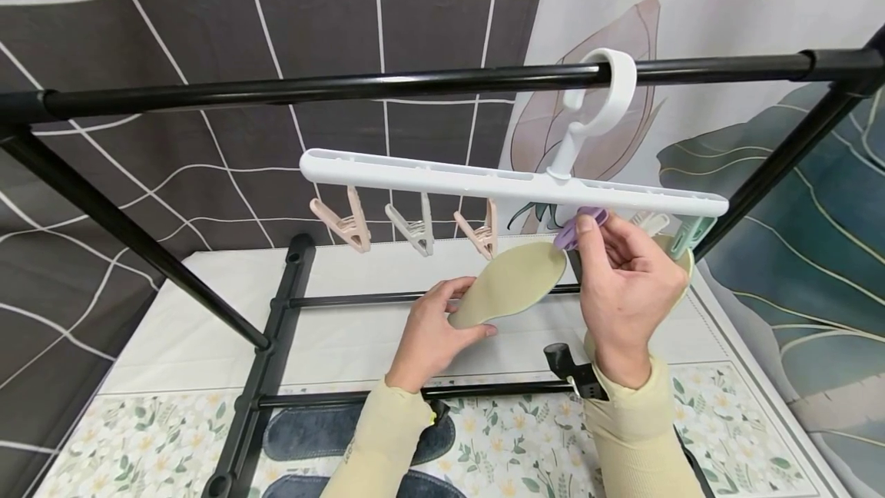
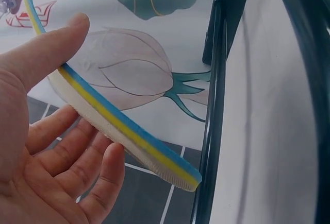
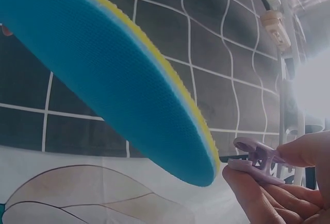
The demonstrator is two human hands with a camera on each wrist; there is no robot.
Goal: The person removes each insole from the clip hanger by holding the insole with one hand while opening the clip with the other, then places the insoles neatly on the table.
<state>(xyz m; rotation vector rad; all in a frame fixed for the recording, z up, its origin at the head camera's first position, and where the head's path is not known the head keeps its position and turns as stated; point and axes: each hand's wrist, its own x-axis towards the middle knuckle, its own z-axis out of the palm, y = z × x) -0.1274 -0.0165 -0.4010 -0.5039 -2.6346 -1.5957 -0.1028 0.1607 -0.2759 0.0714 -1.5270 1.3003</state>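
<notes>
My left hand (image 1: 430, 336) holds a shoe insole (image 1: 515, 283) by one end, thumb on one face and fingers on the other. The insole is pale yellow-green on one face and blue on the other, as the right wrist view shows. With thumb and fingers my right hand (image 1: 631, 290) pinches a purple clothespin (image 1: 579, 227) under the white hanger (image 1: 442, 179). In the right wrist view the clothespin's mouth is spread close beside the insole's free tip. A second insole (image 1: 684, 261) hangs from a green clothespin (image 1: 693, 235), mostly hidden behind my right hand.
The hanger hooks over a black rod (image 1: 346, 87) of a rack. Two pinkish clothespins and a grey one (image 1: 413, 227) hang along its left half; a white one (image 1: 650, 221) is near my right hand. Dark blue slippers (image 1: 311, 433) lie below, beside the rack's lower bars (image 1: 346, 398).
</notes>
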